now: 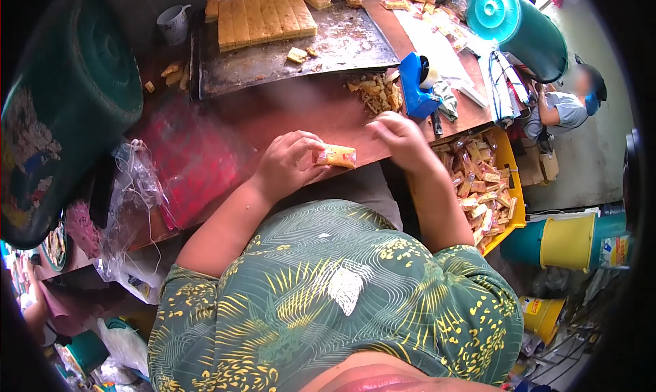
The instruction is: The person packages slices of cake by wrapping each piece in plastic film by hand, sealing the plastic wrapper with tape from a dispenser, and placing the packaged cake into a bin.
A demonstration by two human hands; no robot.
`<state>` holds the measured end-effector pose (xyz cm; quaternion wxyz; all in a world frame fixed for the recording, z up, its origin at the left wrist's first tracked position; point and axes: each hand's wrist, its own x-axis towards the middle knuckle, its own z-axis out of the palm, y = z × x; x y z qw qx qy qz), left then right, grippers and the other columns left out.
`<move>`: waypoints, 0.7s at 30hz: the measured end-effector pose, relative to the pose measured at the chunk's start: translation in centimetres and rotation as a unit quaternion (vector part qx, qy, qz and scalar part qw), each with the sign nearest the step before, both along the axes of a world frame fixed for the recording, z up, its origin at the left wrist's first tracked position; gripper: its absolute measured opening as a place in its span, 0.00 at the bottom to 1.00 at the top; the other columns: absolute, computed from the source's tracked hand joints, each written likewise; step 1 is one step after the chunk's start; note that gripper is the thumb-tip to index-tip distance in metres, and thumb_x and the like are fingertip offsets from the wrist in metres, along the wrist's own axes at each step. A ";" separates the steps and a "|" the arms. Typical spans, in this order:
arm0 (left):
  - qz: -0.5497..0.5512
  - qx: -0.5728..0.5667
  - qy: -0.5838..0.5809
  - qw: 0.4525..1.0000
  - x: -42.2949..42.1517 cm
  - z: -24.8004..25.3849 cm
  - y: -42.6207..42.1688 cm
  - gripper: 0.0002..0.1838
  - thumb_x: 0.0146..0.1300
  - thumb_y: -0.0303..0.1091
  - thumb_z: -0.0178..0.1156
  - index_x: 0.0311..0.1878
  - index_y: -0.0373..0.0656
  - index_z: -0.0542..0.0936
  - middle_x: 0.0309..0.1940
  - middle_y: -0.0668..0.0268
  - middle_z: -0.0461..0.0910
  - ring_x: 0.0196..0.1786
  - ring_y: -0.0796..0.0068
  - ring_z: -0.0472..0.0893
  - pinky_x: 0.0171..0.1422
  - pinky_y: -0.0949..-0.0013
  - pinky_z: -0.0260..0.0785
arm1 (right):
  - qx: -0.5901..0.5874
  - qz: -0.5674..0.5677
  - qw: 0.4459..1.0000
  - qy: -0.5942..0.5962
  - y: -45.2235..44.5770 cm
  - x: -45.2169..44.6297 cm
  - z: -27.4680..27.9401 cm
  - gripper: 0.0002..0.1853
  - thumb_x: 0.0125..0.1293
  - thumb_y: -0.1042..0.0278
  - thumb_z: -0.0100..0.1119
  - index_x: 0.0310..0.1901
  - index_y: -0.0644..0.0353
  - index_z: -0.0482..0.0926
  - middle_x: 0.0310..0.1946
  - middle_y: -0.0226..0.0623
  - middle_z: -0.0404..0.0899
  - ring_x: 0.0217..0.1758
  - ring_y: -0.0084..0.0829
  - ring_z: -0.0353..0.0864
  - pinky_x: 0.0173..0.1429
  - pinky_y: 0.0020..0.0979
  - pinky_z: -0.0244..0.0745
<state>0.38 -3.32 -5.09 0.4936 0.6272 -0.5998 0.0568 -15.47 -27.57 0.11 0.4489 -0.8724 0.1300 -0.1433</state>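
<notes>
Between the fingers of my left hand (290, 161) is a small wrapped cake piece (339, 156), held just above the table edge. My right hand (403, 138) is raised to the right of it, apart from the piece, with its fingers curled and slightly blurred; whether anything is in them is hidden. Beyond my right hand stands a blue tape dispenser (418, 88). A dark baking tray (273, 73) holds a block of sliced yellow cake (266, 21). Cake crumbs (380, 93) lie in a heap beside the dispenser.
A yellow crate (517, 199) full of wrapped pieces stands to the right. Green bins (102, 50) rise at the left and back right. A white cup (173, 24) and clear plastic bags (133, 201) are near the left. Another person (564, 108) is at the far right.
</notes>
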 end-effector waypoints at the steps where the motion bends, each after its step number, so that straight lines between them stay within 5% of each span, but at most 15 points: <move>1: 0.000 -0.002 -0.004 1.000 -0.2 -0.1 0.0 0.22 0.52 0.36 0.82 0.47 0.46 0.83 0.46 0.61 0.86 0.49 0.58 0.87 0.55 0.58 0.80 | -0.015 0.073 0.997 0.010 2.5 1.1 1.0 0.13 0.74 0.62 0.66 0.39 0.66 0.88 0.35 0.45 0.82 0.43 0.37 0.83 0.49 0.38 0.78; 3: -0.001 -0.007 -0.013 1.000 -0.3 -0.1 0.1 0.22 0.52 0.37 0.82 0.47 0.46 0.83 0.46 0.62 0.86 0.49 0.58 0.87 0.56 0.59 0.80 | -0.047 0.162 0.984 0.063 6.7 2.7 3.2 0.16 0.74 0.58 0.66 0.39 0.65 0.89 0.35 0.47 0.84 0.43 0.42 0.85 0.48 0.39 0.78; 6: 0.025 -0.005 -0.015 1.000 -0.4 -0.2 0.4 0.21 0.53 0.39 0.82 0.46 0.46 0.84 0.44 0.63 0.87 0.49 0.59 0.87 0.55 0.59 0.80 | -0.173 0.159 0.965 0.120 7.1 3.9 3.2 0.23 0.70 0.47 0.69 0.36 0.65 0.89 0.33 0.50 0.85 0.43 0.47 0.85 0.45 0.41 0.78; 9: 0.041 0.018 -0.039 0.998 -0.5 0.0 0.7 0.20 0.53 0.39 0.82 0.45 0.46 0.84 0.43 0.63 0.87 0.49 0.61 0.87 0.55 0.58 0.81 | -0.200 0.088 0.927 0.306 3.9 3.7 1.6 0.30 0.62 0.38 0.72 0.33 0.66 0.89 0.31 0.51 0.85 0.42 0.48 0.85 0.44 0.42 0.79; 10: 0.035 0.022 -0.037 0.998 -0.4 0.1 0.8 0.21 0.52 0.39 0.82 0.46 0.46 0.84 0.44 0.64 0.87 0.49 0.61 0.87 0.55 0.59 0.81 | -0.180 0.057 0.931 0.313 3.2 3.2 1.5 0.28 0.53 0.42 0.80 0.31 0.65 0.86 0.34 0.50 0.85 0.44 0.49 0.85 0.46 0.42 0.79; 13: 0.011 -0.007 -0.019 1.000 -0.5 0.0 0.2 0.22 0.52 0.39 0.83 0.47 0.47 0.83 0.45 0.64 0.87 0.50 0.61 0.87 0.56 0.59 0.80 | -0.157 0.091 0.980 0.079 3.5 1.0 0.3 0.24 0.51 0.55 0.85 0.32 0.64 0.79 0.41 0.45 0.83 0.46 0.47 0.82 0.47 0.41 0.77; 14: -0.005 -0.006 -0.010 1.000 -0.4 0.0 0.1 0.23 0.51 0.39 0.83 0.48 0.46 0.83 0.45 0.63 0.87 0.50 0.60 0.87 0.56 0.59 0.80 | -0.132 0.186 0.974 -0.019 3.9 1.0 -0.7 0.24 0.50 0.61 0.86 0.32 0.61 0.75 0.45 0.45 0.83 0.50 0.49 0.81 0.49 0.42 0.77; 17: -0.026 -0.002 -0.024 0.999 -0.7 1.4 0.3 0.21 0.53 0.36 0.82 0.48 0.46 0.83 0.45 0.63 0.87 0.51 0.58 0.87 0.55 0.59 0.81 | -0.191 0.182 0.954 0.145 6.8 -0.2 1.9 0.18 0.54 0.67 0.81 0.34 0.61 0.76 0.44 0.46 0.83 0.49 0.49 0.82 0.53 0.44 0.78; 19: -0.005 -0.025 -0.036 0.999 -0.9 2.3 1.1 0.19 0.55 0.33 0.80 0.47 0.45 0.83 0.45 0.63 0.87 0.49 0.57 0.87 0.54 0.59 0.80 | -0.152 0.225 0.955 0.116 4.3 -0.3 3.8 0.10 0.56 0.68 0.76 0.34 0.59 0.82 0.40 0.46 0.84 0.45 0.52 0.84 0.49 0.46 0.79; 20: 0.006 -0.036 -0.043 0.998 -1.2 2.7 1.8 0.18 0.57 0.32 0.79 0.47 0.45 0.83 0.44 0.62 0.87 0.48 0.57 0.87 0.53 0.59 0.80 | -0.256 0.098 0.961 0.041 2.1 -0.2 3.8 0.06 0.57 0.74 0.73 0.35 0.59 0.84 0.39 0.45 0.85 0.44 0.48 0.85 0.47 0.46 0.79; 21: 0.004 -0.016 -0.029 0.999 -1.4 2.9 2.9 0.15 0.58 0.32 0.78 0.46 0.46 0.83 0.44 0.63 0.87 0.48 0.58 0.87 0.53 0.59 0.80 | -0.169 -0.050 0.982 -0.069 -0.6 -0.2 4.6 0.07 0.60 0.76 0.73 0.38 0.58 0.84 0.43 0.44 0.85 0.49 0.45 0.85 0.50 0.44 0.79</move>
